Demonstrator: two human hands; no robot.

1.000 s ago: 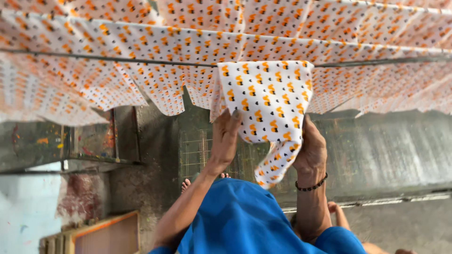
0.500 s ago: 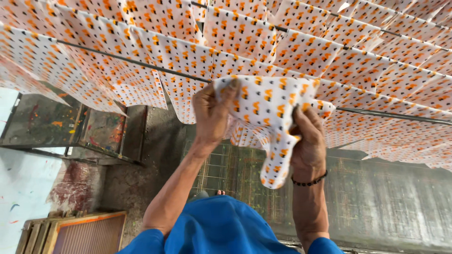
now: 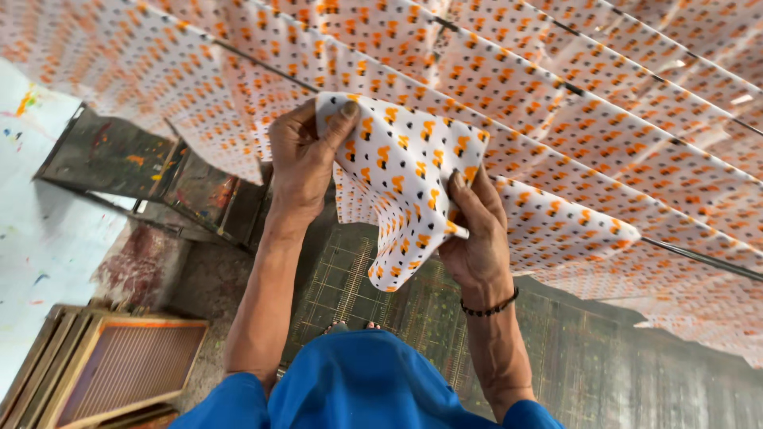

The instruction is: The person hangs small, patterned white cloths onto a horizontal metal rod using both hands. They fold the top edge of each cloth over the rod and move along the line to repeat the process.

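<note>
Head view, only camera: both arms raised overhead, blue sleeves (image 3: 358, 389) at the bottom of frame. Left hand (image 3: 302, 163) is closed on the upper corner of a white printed cloth (image 3: 405, 183) with orange and dark motifs, thumb over the top edge and fingers curled behind. Right hand (image 3: 477, 234) is closed on the lower right edge, thumb on the face of the fabric, a dark bead bracelet (image 3: 489, 304) at the wrist. The cloth spans the two hands just under an overhead wire (image 3: 699, 258), with rows of matching hanging sheets (image 3: 596, 135) draped over lines across the whole top of the view. Relative to the grips: the fabric's body lies between the hands, its top corner is inside the left pinch, and a loose folded tail droops below and left of the right hand, free of everything. My read on doing this well: keep the top edge taut between both pinches, hold by the margins so the thumbs stay off the print, and keep the tail from dragging on neighbouring sheets; can't tell if the print is wet. Below: a stained dark table (image 3: 151, 171) at left, wooden framed screens (image 3: 119, 373) stacked bottom left, a gridded floor mat (image 3: 358, 286) beneath.
</note>
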